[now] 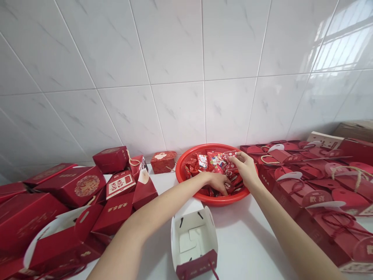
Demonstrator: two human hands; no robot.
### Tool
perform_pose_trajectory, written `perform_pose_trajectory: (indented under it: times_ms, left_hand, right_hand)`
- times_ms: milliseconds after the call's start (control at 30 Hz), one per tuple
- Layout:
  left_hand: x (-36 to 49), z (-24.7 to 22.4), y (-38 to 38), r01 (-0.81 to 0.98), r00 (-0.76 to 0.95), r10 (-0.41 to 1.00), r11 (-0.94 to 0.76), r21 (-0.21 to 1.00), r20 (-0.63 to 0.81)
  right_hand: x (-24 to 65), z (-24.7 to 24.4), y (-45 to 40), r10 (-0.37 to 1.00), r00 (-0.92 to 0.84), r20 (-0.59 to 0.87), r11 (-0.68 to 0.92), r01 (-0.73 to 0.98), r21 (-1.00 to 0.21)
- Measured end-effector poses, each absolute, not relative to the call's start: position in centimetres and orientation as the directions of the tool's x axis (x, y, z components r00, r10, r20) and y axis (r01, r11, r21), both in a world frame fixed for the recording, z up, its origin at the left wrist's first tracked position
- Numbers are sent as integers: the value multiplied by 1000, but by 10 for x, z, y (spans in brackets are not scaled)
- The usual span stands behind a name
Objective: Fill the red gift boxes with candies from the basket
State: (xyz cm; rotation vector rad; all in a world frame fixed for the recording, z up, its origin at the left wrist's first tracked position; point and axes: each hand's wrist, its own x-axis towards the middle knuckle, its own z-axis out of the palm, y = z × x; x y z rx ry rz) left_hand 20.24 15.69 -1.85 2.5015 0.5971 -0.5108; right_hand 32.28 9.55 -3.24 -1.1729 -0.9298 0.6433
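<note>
A round red plastic basket [214, 200] against the tiled wall holds many small red candy packets [216, 159]. My left hand [220, 182] reaches into the middle of the packets, its fingers bent down among them; what they hold, if anything, is hidden. At the basket's right side my right hand [244, 165] pinches a red packet [230, 157] by its edge between thumb and fingers. In front of the basket stands an open box [194, 243], white inside and dark red outside, with nothing in it but its folded bottom flaps.
Red boxes [116, 212] lie piled at the left, some tilted, one open. A small red box [163, 161] sits by the wall. Rows of closed red boxes with cord handles [314, 186] fill the right side.
</note>
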Motion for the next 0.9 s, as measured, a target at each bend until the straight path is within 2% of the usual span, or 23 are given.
perform_pose_trajectory:
  times_ms: [133,233,300,400,467,600,767,900]
  left_hand:
    - [203,-19,155,519,836,322,-726,450,-445]
    - [197,-16,163,529,847,359,-637,561,-391]
    - [190,-12,173,477,874,386,-569,670,-294]
    - [176,-7,187,338,881,446,-359,870,-158]
    - [168,-4,192,248,855,503,-190,950,-122]
    - [162,-2,196,81,850,524,-24,996,-57]
    - [163,-3,196,-5,837,547,-33,999,22]
    - [163,-1,194,-11,826,563,-18,1000,19]
  right_hand:
    - [322,-30,94,820,510,259,297,8,-955]
    - [322,-27,94,797,545,259,341,-54,-938]
    - [322,-26,94,774,578,258,368,-79,-926]
    - [323,-25,94,743,620,251,393,-101,-914]
    - [323,-25,94,736,631,243,403,-121,-907]
    - [323,-24,94,761,611,218,378,-145,-914]
    - [321,-24,93,821,532,208,340,-163,-926]
    - [320,-23,91,870,464,167,270,-165,-949]
